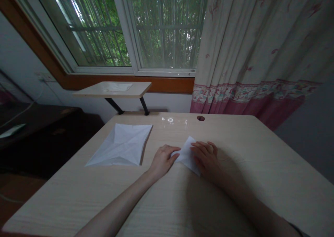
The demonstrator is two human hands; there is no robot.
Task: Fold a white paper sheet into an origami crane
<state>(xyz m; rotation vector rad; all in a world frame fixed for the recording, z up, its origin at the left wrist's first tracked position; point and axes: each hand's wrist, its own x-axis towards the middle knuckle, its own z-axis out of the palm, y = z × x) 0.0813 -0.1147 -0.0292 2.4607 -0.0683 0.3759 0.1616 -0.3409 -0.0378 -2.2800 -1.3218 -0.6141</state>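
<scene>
At centre frame, the left hand [162,161] pinches the left tip of a small folded white paper sheet [187,154], the right hand [208,159] overlying its right side, grip indeterminable; folding appears under way, the next move calling for aligned edges.

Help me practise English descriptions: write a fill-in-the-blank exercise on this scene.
The larger white sheet lies on the ____ side of the table.
The folded paper touched by the left hand and right hand is coloured ____.
The patterned curtain hangs to the ____ of the window.
The raised shelf's visible legs are coloured ____.

Missing words: left; white; right; black.
</scene>
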